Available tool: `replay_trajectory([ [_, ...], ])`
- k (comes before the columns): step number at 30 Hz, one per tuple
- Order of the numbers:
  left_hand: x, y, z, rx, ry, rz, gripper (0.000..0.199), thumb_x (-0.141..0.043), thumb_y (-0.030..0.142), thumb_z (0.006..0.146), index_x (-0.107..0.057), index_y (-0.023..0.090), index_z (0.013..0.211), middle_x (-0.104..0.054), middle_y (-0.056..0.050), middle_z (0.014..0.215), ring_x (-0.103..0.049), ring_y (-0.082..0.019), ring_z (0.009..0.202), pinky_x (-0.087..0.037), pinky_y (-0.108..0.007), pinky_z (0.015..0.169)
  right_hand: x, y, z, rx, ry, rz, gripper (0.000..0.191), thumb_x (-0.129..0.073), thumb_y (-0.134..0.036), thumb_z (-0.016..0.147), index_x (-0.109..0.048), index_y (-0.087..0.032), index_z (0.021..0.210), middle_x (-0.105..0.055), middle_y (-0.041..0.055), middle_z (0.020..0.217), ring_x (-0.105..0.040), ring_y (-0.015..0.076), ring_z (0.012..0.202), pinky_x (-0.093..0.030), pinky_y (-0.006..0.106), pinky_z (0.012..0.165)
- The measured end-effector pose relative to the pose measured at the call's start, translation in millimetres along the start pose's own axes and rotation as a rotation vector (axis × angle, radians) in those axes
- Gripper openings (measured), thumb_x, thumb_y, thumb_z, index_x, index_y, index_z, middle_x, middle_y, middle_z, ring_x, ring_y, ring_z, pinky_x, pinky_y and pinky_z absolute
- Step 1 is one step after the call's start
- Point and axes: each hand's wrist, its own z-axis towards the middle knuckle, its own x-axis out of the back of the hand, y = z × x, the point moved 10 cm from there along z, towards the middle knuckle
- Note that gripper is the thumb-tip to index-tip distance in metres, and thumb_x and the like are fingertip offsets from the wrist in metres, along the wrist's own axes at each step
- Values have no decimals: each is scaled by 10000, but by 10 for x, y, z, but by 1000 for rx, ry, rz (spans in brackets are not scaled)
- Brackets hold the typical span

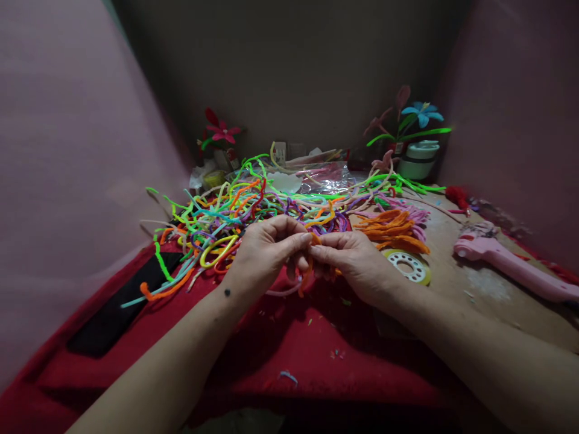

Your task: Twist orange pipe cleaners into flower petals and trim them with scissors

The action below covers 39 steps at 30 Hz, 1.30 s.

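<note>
My left hand and my right hand meet at the middle of the view, above the front of a red cloth. Between their pinched fingertips is an orange pipe cleaner, whose end hangs below the fingers. Both hands are closed on it. A pale pink strand curves under my left fingers. Just behind the hands lies a tangled heap of pipe cleaners in many colours. Beside my right wrist is a tape roll, with a bundle of orange pipe cleaners behind it.
A dark flat object lies at the left. On the right, a pink tool rests on a brown board. Clear plastic packaging, a blue flower by a pale container, and a pink flower stand toward the back.
</note>
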Motion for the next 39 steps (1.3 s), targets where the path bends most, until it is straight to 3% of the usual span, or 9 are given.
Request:
replay_trajectory([
  [8, 9, -25, 22, 52, 6, -1, 246, -662, 307, 705, -561, 147, 862, -598, 13, 688, -484, -44, 450, -367, -148, 397, 267, -27, 108, 104, 123, 358, 117, -621, -258, 737, -628, -144, 764, -603, -2, 642, -513, 84, 523, -397, 222, 534],
  [12, -278, -189, -34, 169, -247, 22, 220, -655, 248, 687, -585, 157, 875, -548, 38, 594, -419, -35, 400, -302, -149, 371, 431, -90, 126, 152, 239, 502, 31, -605, -200, 725, -597, -179, 747, -605, -22, 665, -543, 94, 584, -436, 226, 589],
  [15, -420, -341, -80, 223, -388, 125, 62, -595, 218, 720, -580, 159, 731, -456, 63, 451, -363, -35, 346, -242, -143, 345, 410, -83, 118, 121, 233, 502, 44, -599, -195, 716, -561, -175, 727, -589, -27, 632, -547, 97, 576, -449, 233, 591],
  [18, -311, -389, -19, 237, -304, 132, 115, -555, 253, 758, -571, 152, 705, -476, 47, 449, -361, -42, 329, -239, -149, 330, 252, -23, 95, 27, 130, 396, 107, -599, -243, 729, -545, -154, 705, -521, -36, 514, -483, 84, 457, -406, 213, 476],
  [21, -108, -249, 69, 139, -144, -34, 200, -570, 333, 773, -602, 144, 831, -528, 28, 550, -414, -43, 379, -296, -152, 358, 83, 47, 53, -47, 33, 263, 155, -582, -274, 752, -522, -151, 679, -434, -68, 446, -357, 52, 353, -306, 180, 364],
  [23, -54, -172, 82, 91, -114, -146, 243, -587, 367, 766, -612, 145, 862, -519, 30, 589, -425, -38, 410, -318, -148, 376, 12, 104, 29, -89, 4, 180, 172, -557, -285, 769, -498, -162, 664, -397, -81, 436, -299, 48, 323, -265, 182, 324],
  [29, -93, -176, 54, 85, -92, -83, 208, -611, 323, 744, -574, 159, 867, -532, 46, 584, -412, -40, 382, -299, -152, 355, -15, 80, 10, -31, 19, -114, 252, -479, -323, 817, -471, -180, 609, -349, -88, 405, -279, 54, 303, -223, 191, 309],
  [33, -130, -189, 54, 86, -75, 51, 172, -582, 281, 756, -503, 150, 675, -436, 74, 463, -360, -35, 353, -262, -147, 344, -37, 14, -4, 25, 20, -287, 224, -413, -207, 827, -516, -176, 631, -370, -82, 399, -291, 53, 336, -236, 192, 368],
  [39, -129, -179, 66, 37, -49, 110, 153, -555, 257, 771, -479, 161, 679, -410, 86, 455, -342, -35, 364, -260, -150, 360, -3, -24, 7, 74, 48, -431, 215, -393, -147, 805, -528, -170, 639, -373, -74, 429, -312, 66, 395, -245, 203, 426],
])
